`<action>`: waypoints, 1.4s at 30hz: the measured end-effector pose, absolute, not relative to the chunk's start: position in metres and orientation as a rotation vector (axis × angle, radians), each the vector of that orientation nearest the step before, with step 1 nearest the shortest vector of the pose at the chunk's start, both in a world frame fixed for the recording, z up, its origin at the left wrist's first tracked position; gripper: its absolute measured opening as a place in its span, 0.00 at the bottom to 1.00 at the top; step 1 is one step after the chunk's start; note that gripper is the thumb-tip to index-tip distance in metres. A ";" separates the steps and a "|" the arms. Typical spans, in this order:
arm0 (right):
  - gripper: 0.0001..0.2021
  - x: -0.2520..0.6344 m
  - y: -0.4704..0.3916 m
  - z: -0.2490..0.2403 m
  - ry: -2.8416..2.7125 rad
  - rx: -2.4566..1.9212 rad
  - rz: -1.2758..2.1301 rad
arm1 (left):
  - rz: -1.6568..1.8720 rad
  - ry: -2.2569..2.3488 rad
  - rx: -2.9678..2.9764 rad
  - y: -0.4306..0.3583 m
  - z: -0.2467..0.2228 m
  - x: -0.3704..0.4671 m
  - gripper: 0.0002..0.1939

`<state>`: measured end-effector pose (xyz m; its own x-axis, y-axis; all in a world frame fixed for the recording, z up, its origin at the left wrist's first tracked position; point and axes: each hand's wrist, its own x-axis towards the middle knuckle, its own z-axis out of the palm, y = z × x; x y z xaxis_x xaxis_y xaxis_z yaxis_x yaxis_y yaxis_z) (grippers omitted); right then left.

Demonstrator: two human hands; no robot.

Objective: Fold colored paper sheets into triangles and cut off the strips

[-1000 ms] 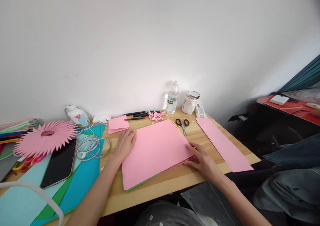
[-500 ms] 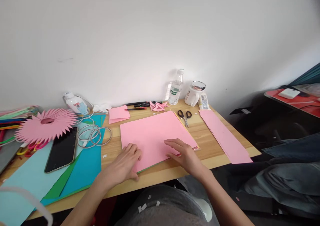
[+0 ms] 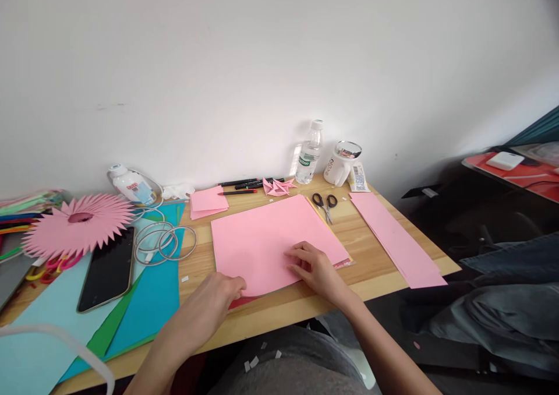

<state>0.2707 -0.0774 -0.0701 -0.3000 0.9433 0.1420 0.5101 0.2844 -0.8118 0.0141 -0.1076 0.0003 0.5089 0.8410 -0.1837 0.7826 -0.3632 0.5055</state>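
Observation:
A stack of paper with a pink sheet (image 3: 257, 237) on top lies in front of me on the wooden table. My left hand (image 3: 213, 302) pinches the sheet's near left corner, and the corner is raised a little so that red paper (image 3: 241, 303) shows below. Over the right part of the sheet, the curved fingers of my right hand (image 3: 315, 270) are apart and rest on its surface, holding nothing. Scissors (image 3: 325, 205) with black handles lie just beyond the stack's right edge.
Pink strips (image 3: 397, 240) lie on the right. Along the wall stand a water bottle (image 3: 309, 156) and a white mug (image 3: 340, 165), with pens (image 3: 244, 183) and small pink squares (image 3: 208, 201) nearby. At left are a phone (image 3: 108, 270), a cable (image 3: 159, 243) and a pleated pink ring (image 3: 56, 226).
My left hand has closed on the near left corner of the pink sheet and raised it, uncovering red paper. The fingers of my right hand have bent more. The view has shifted slightly.

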 end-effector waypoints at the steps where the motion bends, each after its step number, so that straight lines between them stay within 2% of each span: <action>1: 0.11 0.271 -0.078 -0.069 -1.926 -1.307 0.880 | 0.138 1.327 2.213 -0.108 0.001 0.016 0.15; 13: 0.11 0.267 -0.080 -0.064 -1.989 -1.359 0.870 | 0.211 1.343 2.162 -0.114 -0.010 0.010 0.05; 16: 0.12 0.267 -0.077 -0.064 -2.002 -1.373 0.871 | 0.219 1.331 2.202 -0.113 -0.015 0.007 0.15; 19: 0.12 0.267 -0.075 -0.064 -2.029 -1.389 0.852 | 0.186 1.367 2.221 -0.112 -0.015 0.008 0.19; 33: 0.15 0.252 -0.079 -0.051 -2.257 -1.587 0.603 | 0.311 1.341 2.181 -0.100 -0.017 0.007 0.09; 36: 0.13 0.243 -0.077 -0.043 -2.310 -1.686 0.561 | 0.355 1.365 2.220 -0.097 -0.022 0.007 0.07; 39: 0.07 0.231 -0.075 -0.033 -2.303 -1.663 0.559 | 0.388 1.397 2.255 -0.095 -0.025 0.008 0.10; 42: 0.08 0.214 -0.075 -0.023 -2.249 -1.526 0.627 | 0.465 1.480 2.239 -0.094 -0.029 0.009 0.13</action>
